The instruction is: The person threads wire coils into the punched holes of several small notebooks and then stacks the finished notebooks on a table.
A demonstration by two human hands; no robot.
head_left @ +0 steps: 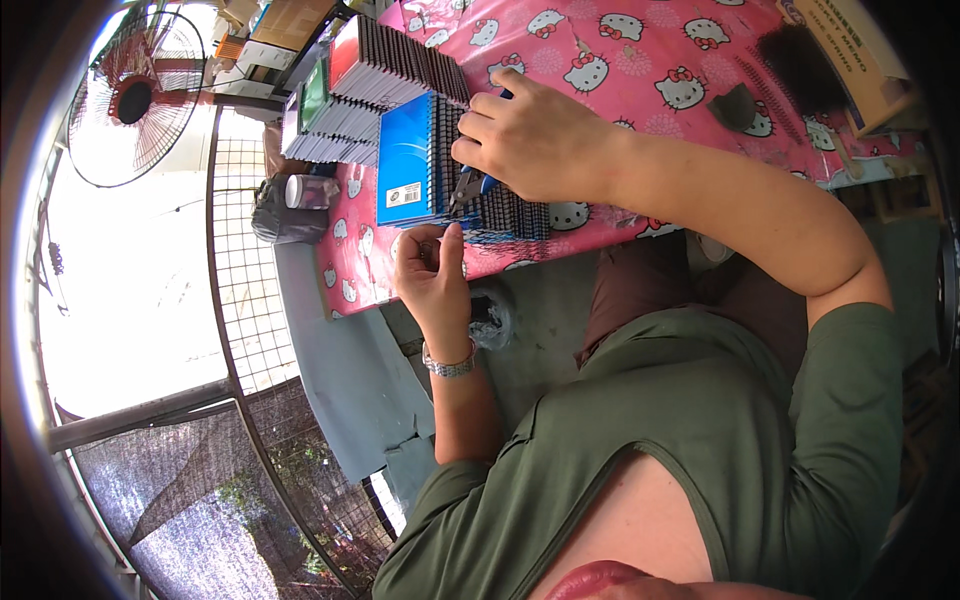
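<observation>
A stack of blue-covered spiral notebooks lies near the table's front edge, black coils toward the right. Over the coils is my right hand, closed around a pair of cutting pliers with dark jaws and blue handles. The jaws point toward the coil end at the front of the stack. Just below that corner is my left hand, its fingers curled and the thumb raised close to the coil ends. Whatever its fingertips may hold is too small to make out.
Taller stacks of red-covered notebooks and green-covered notebooks stand behind. Loose black coils and a cardboard box lie at the far right of the pink-clothed table. A fan is at far left.
</observation>
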